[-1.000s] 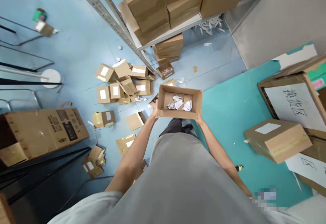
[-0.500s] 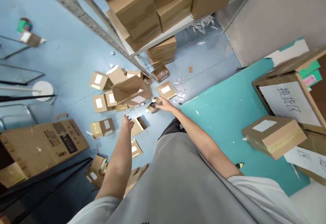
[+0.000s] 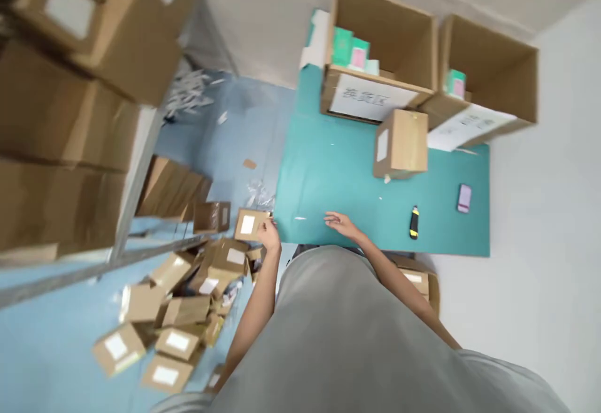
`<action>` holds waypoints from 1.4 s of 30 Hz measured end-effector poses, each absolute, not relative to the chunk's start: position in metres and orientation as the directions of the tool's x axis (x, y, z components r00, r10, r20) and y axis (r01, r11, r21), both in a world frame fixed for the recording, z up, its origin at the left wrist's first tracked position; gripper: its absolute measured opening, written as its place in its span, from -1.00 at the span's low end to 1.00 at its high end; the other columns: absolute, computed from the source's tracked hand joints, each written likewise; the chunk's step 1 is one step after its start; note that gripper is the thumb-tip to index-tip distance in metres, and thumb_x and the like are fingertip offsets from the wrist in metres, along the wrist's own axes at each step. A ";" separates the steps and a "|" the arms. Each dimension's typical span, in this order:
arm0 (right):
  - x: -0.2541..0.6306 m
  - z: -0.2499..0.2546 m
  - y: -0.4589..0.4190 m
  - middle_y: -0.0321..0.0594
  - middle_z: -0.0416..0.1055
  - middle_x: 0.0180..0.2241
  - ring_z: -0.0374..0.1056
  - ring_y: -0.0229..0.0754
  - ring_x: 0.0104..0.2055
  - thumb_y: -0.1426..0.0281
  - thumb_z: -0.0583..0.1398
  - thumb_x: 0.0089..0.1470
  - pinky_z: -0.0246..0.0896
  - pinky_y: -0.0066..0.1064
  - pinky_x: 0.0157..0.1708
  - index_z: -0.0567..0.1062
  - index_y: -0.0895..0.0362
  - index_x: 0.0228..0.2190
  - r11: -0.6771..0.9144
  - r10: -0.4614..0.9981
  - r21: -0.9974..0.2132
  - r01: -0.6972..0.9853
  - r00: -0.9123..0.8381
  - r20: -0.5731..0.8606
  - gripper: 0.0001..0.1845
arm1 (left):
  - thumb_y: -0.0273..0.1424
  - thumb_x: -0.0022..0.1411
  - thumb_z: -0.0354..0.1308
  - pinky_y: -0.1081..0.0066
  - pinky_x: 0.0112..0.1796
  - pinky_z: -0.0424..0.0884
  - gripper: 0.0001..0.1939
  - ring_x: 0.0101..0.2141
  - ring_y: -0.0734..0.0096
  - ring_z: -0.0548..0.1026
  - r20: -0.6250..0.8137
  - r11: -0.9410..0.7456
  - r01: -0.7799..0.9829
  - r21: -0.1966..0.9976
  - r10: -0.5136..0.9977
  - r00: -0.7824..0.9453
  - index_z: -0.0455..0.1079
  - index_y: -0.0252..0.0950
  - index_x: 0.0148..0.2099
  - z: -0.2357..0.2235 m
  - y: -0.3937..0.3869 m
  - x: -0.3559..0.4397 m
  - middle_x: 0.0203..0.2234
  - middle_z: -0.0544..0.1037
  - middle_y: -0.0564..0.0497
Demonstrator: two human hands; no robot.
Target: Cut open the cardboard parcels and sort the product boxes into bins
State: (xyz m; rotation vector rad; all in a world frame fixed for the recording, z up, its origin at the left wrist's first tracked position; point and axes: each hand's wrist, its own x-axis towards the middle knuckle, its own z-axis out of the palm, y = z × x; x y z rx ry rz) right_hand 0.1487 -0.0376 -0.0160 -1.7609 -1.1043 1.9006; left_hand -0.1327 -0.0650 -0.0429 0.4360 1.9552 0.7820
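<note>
Teal counter (image 3: 323, 169) spreads fwd & R of both hands; blue floor (image 3: 42, 353) is L of the L hand, w/ a heap of boxes (image 3: 186, 311) back-L of it and a metal rack (image 3: 133, 181) w/ bigger cartons (image 3: 70, 119), blurred, farther L. Well fwd of the R hand & to its R stand 2 big bins (image 3: 399, 22), green packs (image 3: 342, 47) inside, white signs (image 3: 369, 97) on the fronts. Taped box (image 3: 404, 144) sits fwd-R of the R hand, near the bins; blk/yel cutter (image 3: 414, 223) is R of that hand, purple phone-like item (image 3: 464, 198) farther R. L hand (image 3: 269, 235): fingers curled, narrow; can't tell if it holds anything. It partly covers the labelled box (image 3: 247, 224), which is on the floor just L of the counter; contact unclear. R hand (image 3: 341, 224): fairly wide, fingers out & slightly bent, over the counter; touch unclear. White scrap (image 3: 300, 218) lies btwn the hands. Counter's L edge runs fwd from beside the L hand, front edge is just behind the R hand. Room: teal stretch fwd of the R hand, up to the bins.
</note>
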 end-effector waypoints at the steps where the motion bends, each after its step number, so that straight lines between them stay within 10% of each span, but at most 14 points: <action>1: 0.169 -0.015 -0.043 0.01 0.73 0.09 0.65 -0.01 0.10 0.33 0.46 0.11 0.53 -0.02 0.26 0.68 0.09 0.08 -0.669 0.712 -0.717 0.194 -0.109 -0.694 -0.52 | -0.28 0.55 -0.09 0.30 -0.05 0.50 -0.63 -0.12 0.22 0.59 -0.608 0.702 0.007 0.712 0.622 -0.493 0.53 -0.27 -0.10 -0.040 -0.045 -0.124 -0.27 0.60 -0.04; 10: 0.307 -0.006 -0.056 -0.07 0.69 0.16 0.59 -0.03 0.22 0.21 0.44 0.21 0.47 -0.07 0.32 0.64 0.00 0.18 -0.594 0.720 -0.778 -0.205 0.298 -0.627 -0.48 | -0.34 0.23 0.12 0.37 -0.24 0.40 -0.88 -0.41 0.36 0.44 -0.432 0.458 0.037 0.888 0.860 -0.271 0.44 -0.21 -0.35 -0.007 0.071 0.037 -0.52 0.45 0.10; 31: 0.385 -0.040 -0.115 -0.14 0.72 -0.01 0.66 -0.18 -0.07 0.19 0.54 0.20 0.57 -0.26 0.12 0.70 0.04 0.00 -0.373 0.647 -0.613 -0.696 0.279 -0.710 -0.61 | -0.11 0.14 0.38 0.31 -0.12 0.54 -0.66 -0.27 0.32 0.60 -0.482 0.430 0.339 0.837 0.872 0.086 0.34 -0.20 -0.38 0.006 -0.014 0.208 -0.45 0.55 0.06; 42: 0.337 -0.041 -0.289 -0.24 0.71 -0.09 0.64 -0.20 -0.09 0.21 0.53 0.18 0.53 -0.35 0.08 0.69 0.02 -0.05 -0.049 0.327 -0.584 -0.810 0.540 -0.776 -0.66 | 0.01 0.22 0.39 0.27 -0.10 0.51 -0.59 -0.30 0.29 0.56 -0.468 0.171 0.439 0.882 0.423 0.776 0.37 -0.17 -0.33 -0.008 -0.147 0.267 -0.41 0.55 0.03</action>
